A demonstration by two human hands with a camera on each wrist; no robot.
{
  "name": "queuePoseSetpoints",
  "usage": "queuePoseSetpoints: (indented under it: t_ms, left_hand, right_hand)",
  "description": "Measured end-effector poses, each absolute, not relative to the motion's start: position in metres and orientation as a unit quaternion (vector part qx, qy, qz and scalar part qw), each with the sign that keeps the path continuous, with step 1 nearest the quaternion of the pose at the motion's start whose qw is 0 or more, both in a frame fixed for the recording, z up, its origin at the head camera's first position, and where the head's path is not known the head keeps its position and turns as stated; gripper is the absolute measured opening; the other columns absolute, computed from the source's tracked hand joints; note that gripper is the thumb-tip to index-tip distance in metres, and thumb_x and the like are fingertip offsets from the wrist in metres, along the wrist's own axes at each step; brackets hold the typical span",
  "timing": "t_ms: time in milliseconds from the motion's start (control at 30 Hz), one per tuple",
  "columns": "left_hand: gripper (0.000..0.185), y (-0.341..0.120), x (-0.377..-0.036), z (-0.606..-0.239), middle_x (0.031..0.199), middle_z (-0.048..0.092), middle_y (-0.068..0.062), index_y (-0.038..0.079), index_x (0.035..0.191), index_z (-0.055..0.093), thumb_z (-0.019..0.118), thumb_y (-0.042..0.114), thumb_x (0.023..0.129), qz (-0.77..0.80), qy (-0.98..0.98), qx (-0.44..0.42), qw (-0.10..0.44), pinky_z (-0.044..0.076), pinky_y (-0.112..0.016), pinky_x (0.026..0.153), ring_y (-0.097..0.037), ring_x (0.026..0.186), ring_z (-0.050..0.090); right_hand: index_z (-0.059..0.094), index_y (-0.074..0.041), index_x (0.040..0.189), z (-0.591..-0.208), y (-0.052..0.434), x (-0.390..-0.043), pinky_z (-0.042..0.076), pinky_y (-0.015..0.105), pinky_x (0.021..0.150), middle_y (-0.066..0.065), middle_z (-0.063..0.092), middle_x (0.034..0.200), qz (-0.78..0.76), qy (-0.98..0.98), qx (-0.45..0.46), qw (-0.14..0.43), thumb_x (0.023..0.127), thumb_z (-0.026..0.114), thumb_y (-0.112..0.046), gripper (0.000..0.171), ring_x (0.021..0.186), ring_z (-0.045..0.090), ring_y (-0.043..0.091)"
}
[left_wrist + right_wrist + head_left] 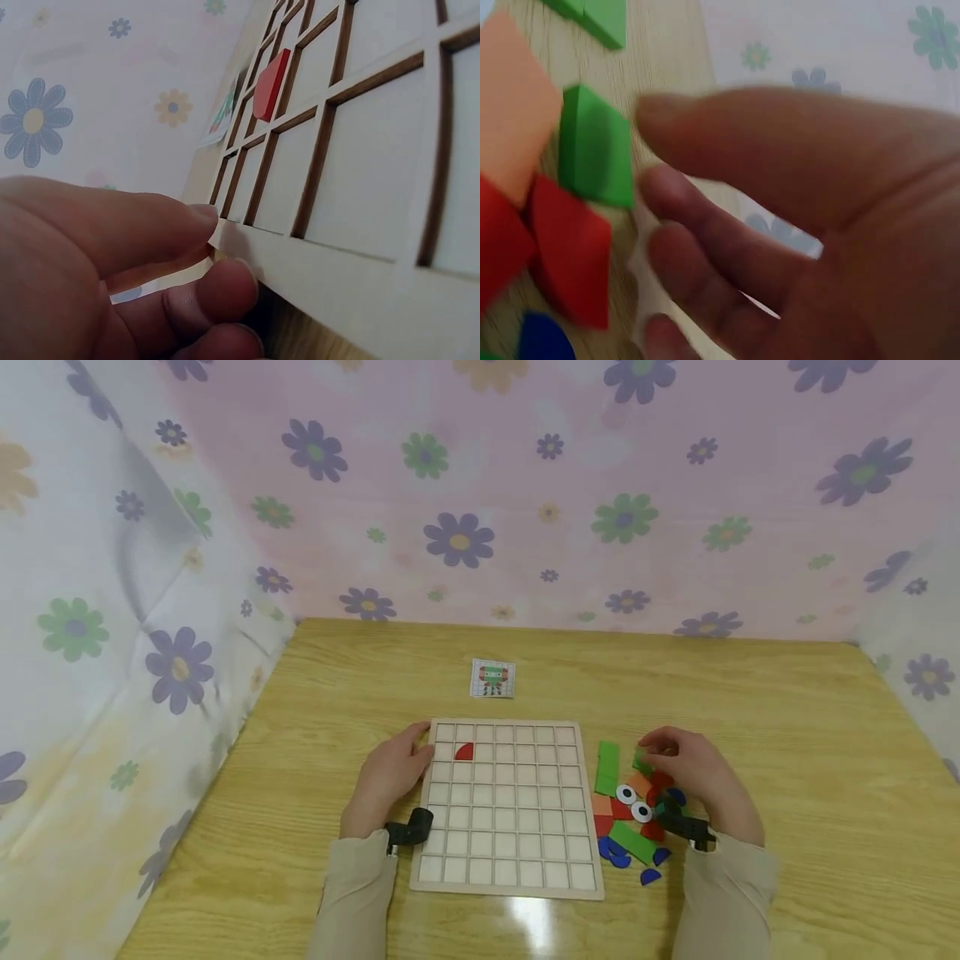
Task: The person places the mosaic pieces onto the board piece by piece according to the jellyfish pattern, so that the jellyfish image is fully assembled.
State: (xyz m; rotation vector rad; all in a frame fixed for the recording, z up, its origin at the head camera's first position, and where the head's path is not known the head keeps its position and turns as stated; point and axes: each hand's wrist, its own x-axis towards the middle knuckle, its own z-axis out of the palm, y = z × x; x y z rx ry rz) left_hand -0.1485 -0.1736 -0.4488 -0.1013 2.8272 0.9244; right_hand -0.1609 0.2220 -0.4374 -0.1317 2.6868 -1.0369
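Left hand: the left hand (pixel 395 774) rests at the left edge of the pale wooden grid board (pixel 507 877), thumb and a finger lightly pinching its rim, probably to keep it from sliding.
Right hand: the right hand (pixel 693 772) hovers over the pile of loose pieces, fingers loosely curved and apart, fingertips just beside a small green wooden block (pixel 594 146); it grips nothing yet.
Green block: bright, matt, lying flat on the desk (pixel 810 735), touching a red piece (pixel 570 255) and an orange one (pixel 514 105).
Board: square cells, all bare but one holding a red quarter-round piece (pixel 464 751) near the top left.
Pile: green bars, blue half-rounds and two round eye pieces (pixel 633 802), right of the board.
Beyond: a small picture card (pixel 492 678) lies behind the board.
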Motion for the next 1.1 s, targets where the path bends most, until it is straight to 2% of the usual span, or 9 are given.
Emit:
queuePoseSetpoints:
  t_ms: [233, 400, 533, 700, 933, 1100]
  left_hand:
    - [0.046, -0.172, -0.148, -0.451, 0.083, 0.06, 0.001, 0.018, 0.132, 0.044, 0.05, 0.033, 0.089, 0.287, 0.955, -0.018, 0.066, 0.043, -0.037, 0.07, -0.018, 0.075, 0.054]
    - [0.046, -0.172, -0.149, -0.451, 0.092, 0.063, -0.003, 0.017, 0.132, 0.045, 0.049, 0.035, 0.089, 0.273, 0.961, -0.019, 0.051, 0.044, -0.041, 0.072, -0.021, 0.081, 0.057]
    - [0.048, -0.172, -0.15, -0.452, 0.099, 0.063, -0.006, 0.016, 0.133, 0.043, 0.048, 0.036, 0.089, 0.273, 0.96, -0.019, 0.053, 0.044, -0.043, 0.073, -0.024, 0.086, 0.058]
    - [0.049, -0.172, -0.149, -0.451, 0.106, 0.062, -0.008, 0.016, 0.133, 0.043, 0.048, 0.037, 0.089, 0.274, 0.96, -0.026, 0.057, 0.044, -0.044, 0.076, -0.025, 0.092, 0.058]
    - [0.05, -0.171, -0.149, -0.451, 0.113, 0.059, -0.009, 0.015, 0.134, 0.041, 0.048, 0.037, 0.089, 0.278, 0.958, -0.026, 0.058, 0.042, -0.044, 0.08, -0.027, 0.099, 0.056]
    - [0.05, -0.171, -0.149, -0.451, 0.109, 0.061, -0.008, 0.016, 0.134, 0.041, 0.048, 0.038, 0.089, 0.276, 0.959, -0.031, 0.062, 0.043, -0.044, 0.079, -0.027, 0.096, 0.057]
  right_hand:
    - [0.054, -0.002, 0.112, -0.438, 0.223, -0.156, 0.043, 0.036, 0.072, 0.013, 0.055, 0.1, -0.344, 0.923, -0.054, 0.162, 0.083, 0.062, -0.018, 0.035, 0.087, 0.051, 0.025]
    - [0.055, -0.001, 0.111, -0.44, 0.218, -0.158, 0.042, 0.039, 0.071, 0.015, 0.055, 0.1, -0.333, 0.932, -0.032, 0.142, 0.083, 0.061, -0.021, 0.035, 0.085, 0.052, 0.026]
    - [0.055, -0.002, 0.113, -0.441, 0.214, -0.164, 0.041, 0.04, 0.073, 0.016, 0.054, 0.107, -0.332, 0.934, -0.008, 0.133, 0.085, 0.059, -0.024, 0.035, 0.088, 0.05, 0.027]
    - [0.055, 0.0, 0.113, -0.443, 0.211, -0.169, 0.041, 0.045, 0.077, 0.02, 0.053, 0.108, -0.323, 0.938, -0.032, 0.12, 0.084, 0.06, -0.02, 0.035, 0.093, 0.049, 0.031]
    - [0.055, 0.0, 0.112, -0.442, 0.207, -0.172, 0.043, 0.038, 0.07, 0.015, 0.054, 0.1, -0.321, 0.939, -0.035, 0.122, 0.082, 0.061, -0.018, 0.035, 0.083, 0.05, 0.025]
    - [0.051, 0.0, 0.113, -0.44, 0.203, -0.17, 0.042, 0.036, 0.071, 0.015, 0.051, 0.102, -0.332, 0.934, -0.021, 0.129, 0.082, 0.06, -0.017, 0.036, 0.084, 0.047, 0.025]
